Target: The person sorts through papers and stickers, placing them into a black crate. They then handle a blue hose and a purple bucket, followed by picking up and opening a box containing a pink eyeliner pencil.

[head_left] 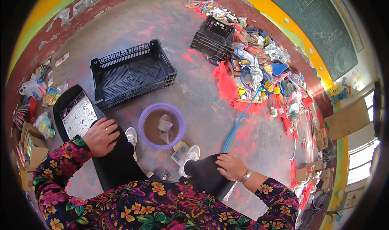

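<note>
My left hand (101, 137) lies over my left knee, fingers loosely together and stretched out, with nothing in it. Close beside it, a printed sheet (78, 117) with small dark pictures rests on a black chair (67, 93). On my right knee rests my right hand (232, 166), its fingers extended and holding nothing. A purple basin (162, 106) stands on the floor between my feet, with brownish water inside. A pale grey cloth (165, 123) lies partly sunk in that water. Both hands are apart from the basin.
A large black plastic crate (137, 93) sits beyond the basin. Stacked black crates (211, 41) stand by a heap of mixed goods (259, 67) at right. A thin blue rod or hose (242, 118) runs toward the heap. Cardboard boxes (35, 151) and bags line the left wall.
</note>
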Available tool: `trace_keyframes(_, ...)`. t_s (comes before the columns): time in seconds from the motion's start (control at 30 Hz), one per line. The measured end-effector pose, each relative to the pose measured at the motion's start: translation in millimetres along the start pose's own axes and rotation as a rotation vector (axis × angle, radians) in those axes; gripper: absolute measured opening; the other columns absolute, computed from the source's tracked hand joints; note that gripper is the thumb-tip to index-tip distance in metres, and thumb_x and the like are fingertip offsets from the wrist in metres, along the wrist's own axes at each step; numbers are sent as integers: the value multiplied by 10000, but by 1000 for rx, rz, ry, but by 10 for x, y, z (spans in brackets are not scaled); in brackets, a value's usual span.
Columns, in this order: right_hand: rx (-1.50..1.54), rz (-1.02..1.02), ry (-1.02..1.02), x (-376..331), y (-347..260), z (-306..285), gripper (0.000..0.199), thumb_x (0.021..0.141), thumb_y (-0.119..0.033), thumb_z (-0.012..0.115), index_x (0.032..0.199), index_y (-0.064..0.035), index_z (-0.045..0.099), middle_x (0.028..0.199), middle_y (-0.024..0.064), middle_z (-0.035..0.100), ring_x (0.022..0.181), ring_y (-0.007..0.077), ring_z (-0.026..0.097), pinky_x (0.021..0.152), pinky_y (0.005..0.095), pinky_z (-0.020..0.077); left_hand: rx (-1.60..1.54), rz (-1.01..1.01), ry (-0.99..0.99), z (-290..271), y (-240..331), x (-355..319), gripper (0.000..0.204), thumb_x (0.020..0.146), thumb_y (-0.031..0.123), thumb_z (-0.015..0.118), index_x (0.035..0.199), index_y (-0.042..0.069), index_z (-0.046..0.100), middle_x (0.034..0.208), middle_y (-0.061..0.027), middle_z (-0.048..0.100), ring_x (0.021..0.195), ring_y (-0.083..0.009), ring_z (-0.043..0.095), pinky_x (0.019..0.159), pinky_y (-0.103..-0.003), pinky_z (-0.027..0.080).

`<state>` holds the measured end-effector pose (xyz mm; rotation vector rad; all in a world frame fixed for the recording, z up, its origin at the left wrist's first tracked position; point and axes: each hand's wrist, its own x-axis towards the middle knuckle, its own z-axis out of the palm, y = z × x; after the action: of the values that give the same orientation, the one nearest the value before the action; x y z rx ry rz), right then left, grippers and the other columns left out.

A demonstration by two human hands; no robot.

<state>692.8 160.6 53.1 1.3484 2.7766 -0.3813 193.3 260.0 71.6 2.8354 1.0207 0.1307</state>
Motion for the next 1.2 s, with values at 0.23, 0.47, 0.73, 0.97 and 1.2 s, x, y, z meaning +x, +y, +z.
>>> trace_keyframes(0.23, 100, -260, -85, 183, 178, -93, 314, 751, -252, 608, 1002, -66, 575, 1071, 114, 563, 1040, 256, 520, 909, 398, 379, -117, 452, -225, 26, -348, 262, 404, 710, 334, 614, 977, 32, 604, 1039, -151, 582, 1021, -292, 532, 910, -434, 389)
trace_keyframes(0.47, 283, -263, -313, 526, 598, -135, 323, 716, -224, 608, 978, -37, 578, 1059, 134, 575, 1009, 253, 543, 880, 371, 402, -415, 695, -123, 291, -646, 1057, 304, 717, 302, 611, 832, 21, 624, 889, -121, 624, 892, -252, 588, 787, -347, 467)
trace_keyframes(0.73, 367, -102, -251, 892, 1257, -141, 267, 668, -206, 591, 899, -79, 627, 1026, 69, 608, 991, 199, 567, 905, 359, 402, -488, 488, -315, 355, -1100, 1581, 302, 597, 218, 616, 840, 39, 631, 920, -111, 620, 893, -238, 584, 769, -340, 459)
trace_keyframes(0.97, 567, 13, -184, 793, 1358, -250, 288, 693, -170, 612, 957, -55, 607, 1058, 97, 581, 1012, 245, 543, 904, 385, 404, -607, 240, -426, 132, -940, 1674, 371, 644, 271, 613, 927, 30, 629, 984, -129, 615, 947, -271, 576, 832, -386, 450)
trace_keyframes(1.2, 696, 201, -171, 409, 680, -120, 268, 754, -172, 557, 989, -51, 602, 1054, 137, 581, 979, 283, 553, 836, 390, 444, -651, 84, -618, 73, -380, 1483, 341, 704, 301, 581, 933, 54, 627, 1031, -135, 605, 1045, -284, 538, 893, -412, 422)
